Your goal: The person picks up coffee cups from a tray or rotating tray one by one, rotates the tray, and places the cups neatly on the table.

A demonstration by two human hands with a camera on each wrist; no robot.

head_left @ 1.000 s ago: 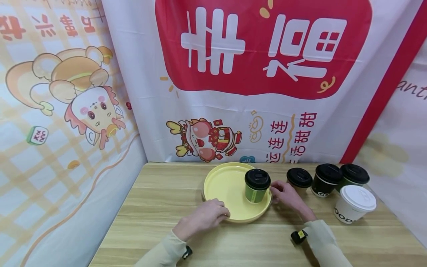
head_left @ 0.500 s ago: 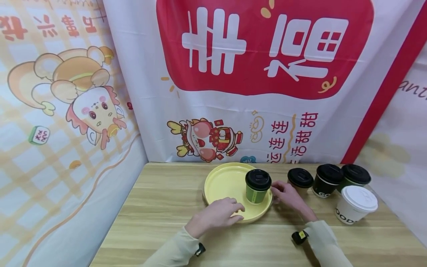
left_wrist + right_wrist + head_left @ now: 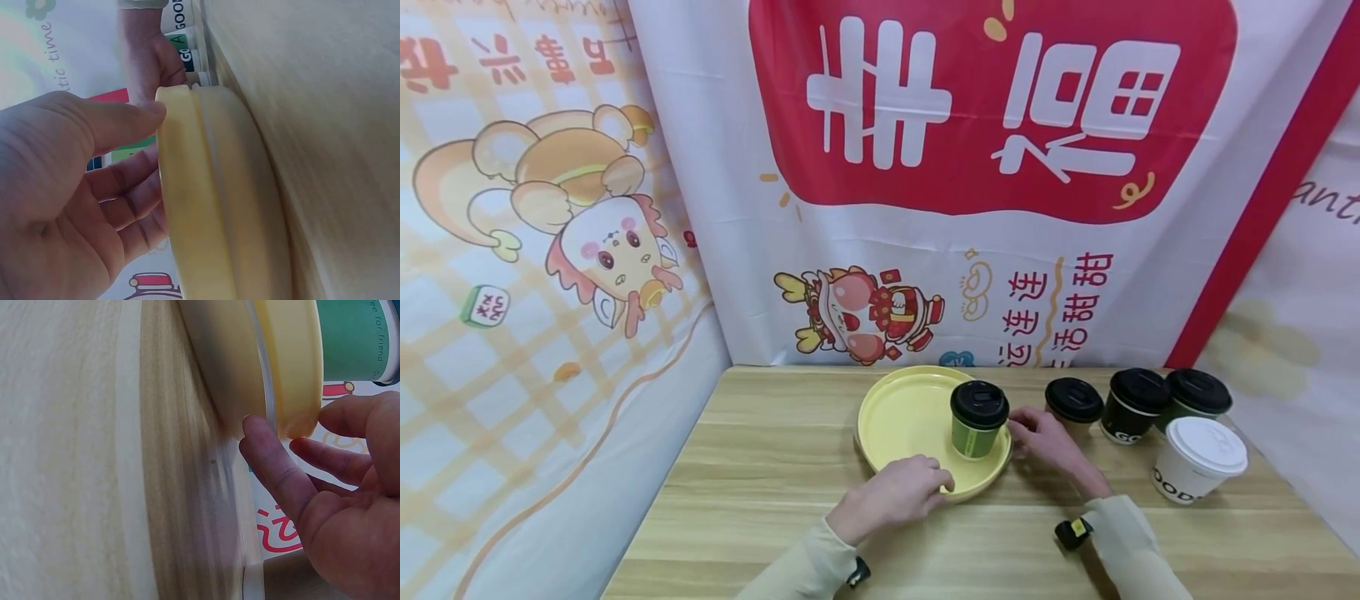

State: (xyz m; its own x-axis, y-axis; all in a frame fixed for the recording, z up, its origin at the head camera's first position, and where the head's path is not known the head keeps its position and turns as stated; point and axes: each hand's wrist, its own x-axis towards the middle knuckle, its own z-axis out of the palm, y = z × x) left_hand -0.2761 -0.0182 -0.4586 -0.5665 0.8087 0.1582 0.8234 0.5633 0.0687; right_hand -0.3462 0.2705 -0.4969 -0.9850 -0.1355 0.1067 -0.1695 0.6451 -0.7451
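A round yellow tray (image 3: 910,417) with two stacked layers lies on the table. Near its right side stands a green paper cup (image 3: 974,437) with a black lid. At the tray's front rim, my left hand (image 3: 898,496) pinches the edge: in the left wrist view the thumb (image 3: 134,122) lies on the rim and the other fingers reach behind it. My right hand (image 3: 1052,446) is at the right rim beside the cup. Its slightly bent fingertips (image 3: 256,434) rest against the tray's outer side in the right wrist view.
Right of the tray stand a brown cup with a black lid (image 3: 1073,400), a black cup (image 3: 1123,421), a green cup with a black lid (image 3: 1197,392) and a white cup (image 3: 1198,458). Printed cloths (image 3: 850,229) hang behind the wooden table (image 3: 752,483).
My left hand came off the front-left rim, passed with spread fingers over the tray's front and now pinches the rim farther right. My right hand and the cup on the tray look unmoved.
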